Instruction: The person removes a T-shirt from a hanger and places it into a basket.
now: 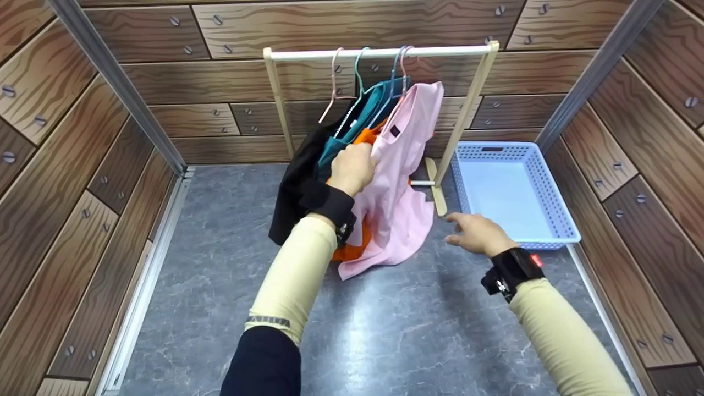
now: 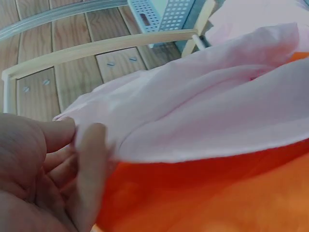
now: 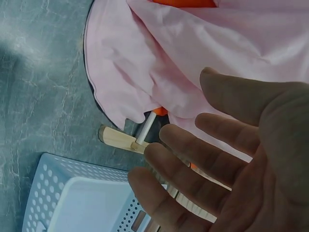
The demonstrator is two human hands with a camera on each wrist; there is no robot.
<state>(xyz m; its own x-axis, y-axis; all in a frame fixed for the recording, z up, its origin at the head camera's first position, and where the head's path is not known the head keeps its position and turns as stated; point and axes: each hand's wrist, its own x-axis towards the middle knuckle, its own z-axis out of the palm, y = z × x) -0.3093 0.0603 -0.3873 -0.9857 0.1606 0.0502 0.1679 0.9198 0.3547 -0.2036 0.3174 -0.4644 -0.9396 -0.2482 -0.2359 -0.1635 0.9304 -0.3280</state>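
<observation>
My left hand (image 1: 353, 168) is at the near edge of a pink shirt (image 1: 404, 137), pinching its cloth between thumb and fingers. One finger is blurred in the left wrist view, against the pink cloth (image 2: 193, 121) with orange cloth (image 2: 207, 193) below it. The pink shirt hangs tilted from a pink hanger (image 1: 404, 66), its lower part spread on the floor. Behind it hang an orange garment (image 1: 352, 252), a teal garment (image 1: 330, 151) and a black garment (image 1: 291, 192). My right hand (image 1: 477, 234) hovers with fingers spread, holding nothing, between the shirt and a blue basket (image 1: 495, 181).
A small wooden rack with a white rail (image 1: 429, 51) carries the hangers, and its wooden foot (image 1: 436, 190) stands beside the basket. Wood-patterned walls (image 1: 71, 231) enclose the grey floor (image 1: 220, 231) on the left, back and right.
</observation>
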